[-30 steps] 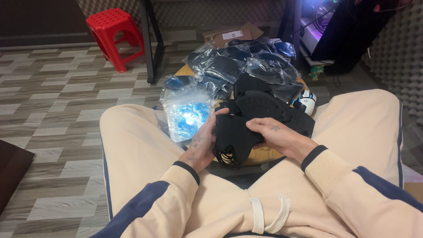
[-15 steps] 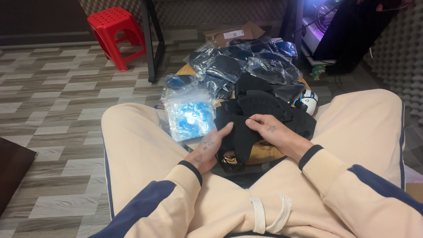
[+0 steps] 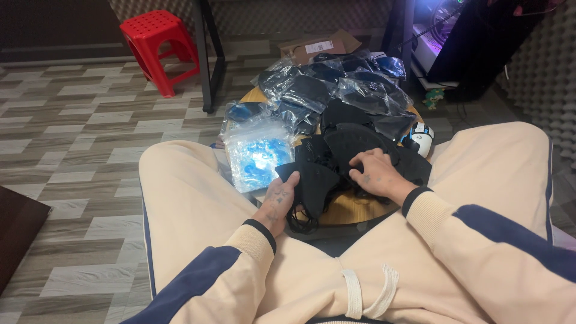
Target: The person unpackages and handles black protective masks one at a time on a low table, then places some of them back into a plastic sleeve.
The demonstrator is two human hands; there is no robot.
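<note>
Head view, carrier: small round wooden table [image 3: 351,210] between your knees, bare wood showing only at the near edge.
Left hand [image 3: 277,201]: at the table's near-left edge, thumb and fingers pinched on a loose black mask [image 3: 315,186], its ear loops dangling off the edge toward your lap.
Right hand [image 3: 375,174]: palm down, fingers curled loosely onto the heap of loose black masks [image 3: 360,147] at the table's middle (pressing or gripping, you cannot tell which).
Far edge: pile of black masks sealed in clear bags [image 3: 336,90], spilling off toward the floor.
Left edge: stack of empty clear bags [image 3: 258,153], bluish, lying partly on your left thigh.
Right edge: white and black mouse [image 3: 422,138], just beside the loose heap.
Progress (a judgement only): the sealed pile looks like finished work, and it is sizeable; the loose heap under your hands is what remains, several masks at least, with the one in your left hand unbagged.
Beyond: red plastic stool [image 3: 157,42], cardboard box [image 3: 318,47].
</note>
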